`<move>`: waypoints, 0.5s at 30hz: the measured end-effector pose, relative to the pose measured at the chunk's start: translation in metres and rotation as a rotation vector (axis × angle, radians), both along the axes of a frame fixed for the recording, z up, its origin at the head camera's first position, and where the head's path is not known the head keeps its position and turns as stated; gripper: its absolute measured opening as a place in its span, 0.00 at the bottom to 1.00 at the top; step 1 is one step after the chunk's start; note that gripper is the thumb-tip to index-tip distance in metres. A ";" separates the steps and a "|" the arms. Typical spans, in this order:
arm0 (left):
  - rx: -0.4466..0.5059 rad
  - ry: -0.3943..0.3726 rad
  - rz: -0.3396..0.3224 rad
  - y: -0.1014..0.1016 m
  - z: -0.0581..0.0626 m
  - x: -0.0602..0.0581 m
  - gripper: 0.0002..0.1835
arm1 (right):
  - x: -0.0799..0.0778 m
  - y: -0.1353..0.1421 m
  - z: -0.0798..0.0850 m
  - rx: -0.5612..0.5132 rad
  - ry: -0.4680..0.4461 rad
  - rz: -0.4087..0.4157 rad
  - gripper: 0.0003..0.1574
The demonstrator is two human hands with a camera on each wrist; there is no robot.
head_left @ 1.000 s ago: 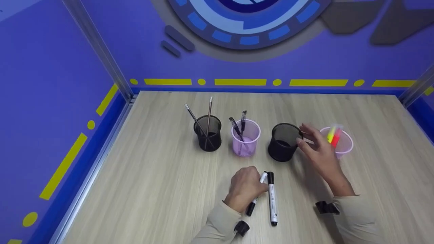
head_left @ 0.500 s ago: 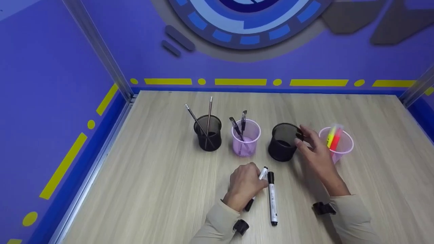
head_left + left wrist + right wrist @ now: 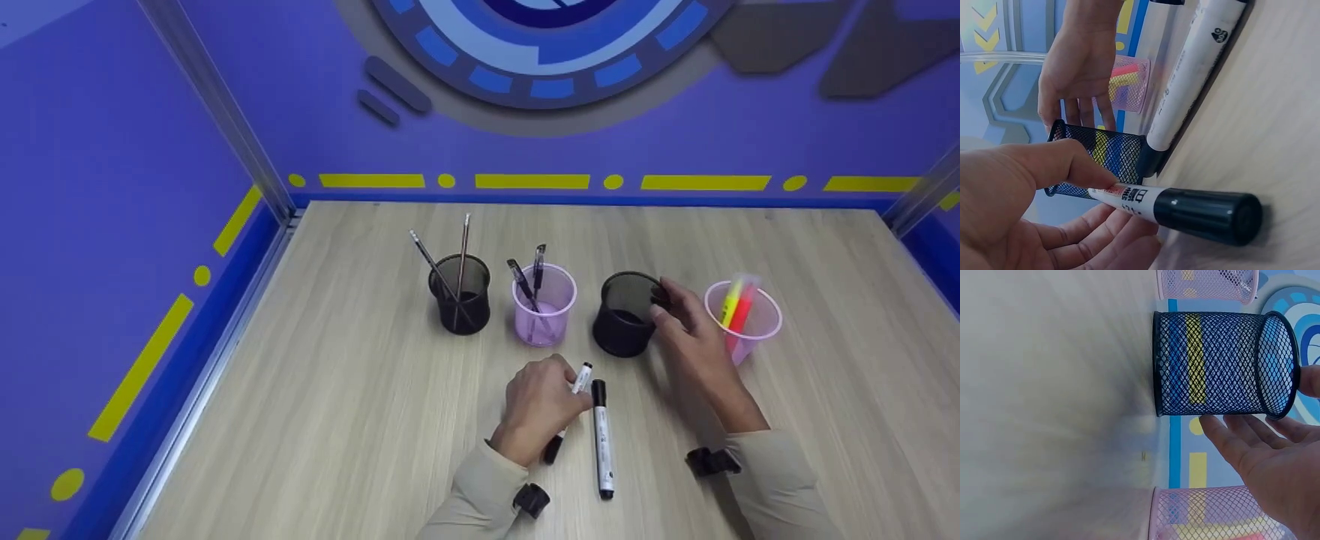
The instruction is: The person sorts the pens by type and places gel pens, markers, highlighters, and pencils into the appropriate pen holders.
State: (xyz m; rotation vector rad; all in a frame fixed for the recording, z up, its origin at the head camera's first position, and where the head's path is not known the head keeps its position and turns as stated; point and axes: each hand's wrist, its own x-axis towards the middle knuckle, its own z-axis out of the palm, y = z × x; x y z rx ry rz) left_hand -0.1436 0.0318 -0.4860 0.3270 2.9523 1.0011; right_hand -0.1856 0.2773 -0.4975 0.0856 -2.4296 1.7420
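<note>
A white whiteboard marker with black ends (image 3: 582, 377) is pinched by my left hand (image 3: 541, 405), tilted, low over the table; the left wrist view shows its black cap (image 3: 1207, 216) beyond the thumb. Just right of it a second whiteboard marker (image 3: 604, 442) lies on the wood. My right hand (image 3: 697, 345) rests its extended fingers against the right side of a black mesh pen cup (image 3: 624, 341), which stands upright with nothing visible inside. In the right wrist view the thumb (image 3: 1310, 381) is at the cup's rim.
Left of it stand a pink mesh cup (image 3: 541, 330) with two black pens and a black mesh cup (image 3: 463, 319) with two pencils. At right, a pink mesh cup (image 3: 769, 322) holds yellow and red highlighters. Blue panels (image 3: 225, 172) border the table (image 3: 360, 390).
My left hand has moved slightly forward, shifting the pinched marker up and away from the near edge. My right hand has shifted a little left against the black cup, uncovering more of the right pink cup.
</note>
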 end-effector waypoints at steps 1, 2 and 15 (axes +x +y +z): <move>0.005 -0.001 0.001 0.000 0.000 0.000 0.10 | 0.000 0.000 0.000 -0.003 0.000 0.002 0.37; 0.013 -0.001 0.002 0.000 0.001 -0.001 0.10 | 0.000 0.000 -0.001 -0.005 0.000 0.005 0.37; 0.130 -0.003 0.038 -0.001 0.011 -0.010 0.10 | 0.000 0.001 -0.002 -0.038 -0.023 0.031 0.37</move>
